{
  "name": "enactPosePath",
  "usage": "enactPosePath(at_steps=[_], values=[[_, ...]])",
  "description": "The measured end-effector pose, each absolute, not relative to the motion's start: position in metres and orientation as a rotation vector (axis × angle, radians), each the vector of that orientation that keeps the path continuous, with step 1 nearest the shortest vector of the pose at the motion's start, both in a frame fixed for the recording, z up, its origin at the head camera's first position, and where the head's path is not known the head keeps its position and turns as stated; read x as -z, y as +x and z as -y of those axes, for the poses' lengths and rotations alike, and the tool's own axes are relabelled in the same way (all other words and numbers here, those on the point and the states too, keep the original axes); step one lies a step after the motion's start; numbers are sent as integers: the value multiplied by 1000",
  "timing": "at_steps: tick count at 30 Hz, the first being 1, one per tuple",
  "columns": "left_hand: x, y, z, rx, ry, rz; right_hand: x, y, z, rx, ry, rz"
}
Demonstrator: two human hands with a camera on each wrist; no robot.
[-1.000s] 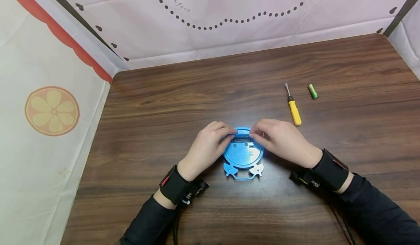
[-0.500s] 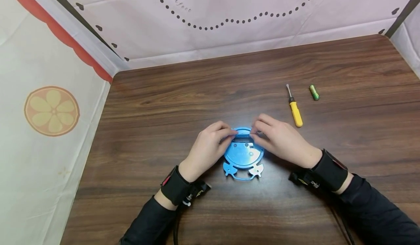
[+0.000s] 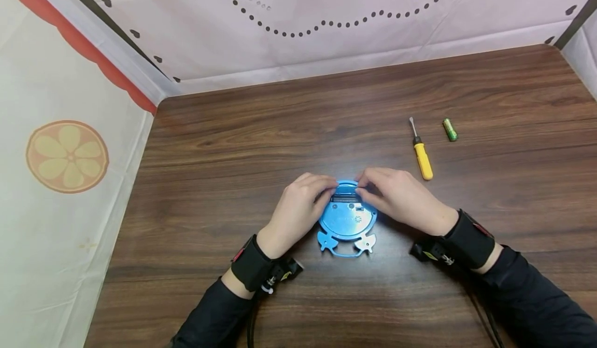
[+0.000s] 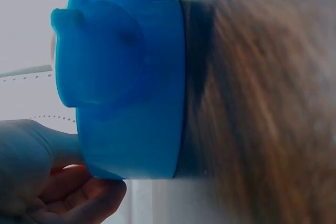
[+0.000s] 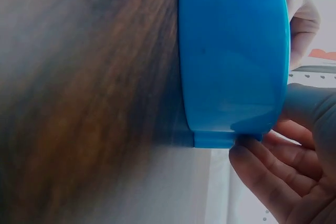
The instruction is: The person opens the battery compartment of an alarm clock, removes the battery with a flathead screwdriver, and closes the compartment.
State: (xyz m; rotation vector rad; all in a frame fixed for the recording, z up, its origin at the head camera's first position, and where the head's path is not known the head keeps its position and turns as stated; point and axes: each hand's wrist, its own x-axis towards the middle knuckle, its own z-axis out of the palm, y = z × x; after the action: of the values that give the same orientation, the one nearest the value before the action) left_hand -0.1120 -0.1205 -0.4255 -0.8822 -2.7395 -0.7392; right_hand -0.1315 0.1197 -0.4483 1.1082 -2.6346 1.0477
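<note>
From the head view the blue clock [image 3: 347,218] lies face down on the table [image 3: 233,146] between both hands, left hand [image 3: 298,209] and right hand [image 3: 401,199] pinching its far edge; in the left wrist view curled fingers [image 4: 79,203] grip the clock's [image 4: 131,87] rim; in the right wrist view fingertips [image 5: 262,177] pinch the clock's [image 5: 233,51] edge likewise.

Both hands cover the far rim of the blue round device [image 3: 347,218], so what the fingertips do there stays hidden. Close to that device, the wrist views blur the wooden table [image 4: 262,103], and its markings are too small to read.
</note>
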Motion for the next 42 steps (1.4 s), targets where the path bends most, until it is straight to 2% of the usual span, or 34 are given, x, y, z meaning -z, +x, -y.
enactPosePath(at_steps=[42], values=[[403,-102,129,516,-945,2875,441,-129,-122,-1129,1183,2600]])
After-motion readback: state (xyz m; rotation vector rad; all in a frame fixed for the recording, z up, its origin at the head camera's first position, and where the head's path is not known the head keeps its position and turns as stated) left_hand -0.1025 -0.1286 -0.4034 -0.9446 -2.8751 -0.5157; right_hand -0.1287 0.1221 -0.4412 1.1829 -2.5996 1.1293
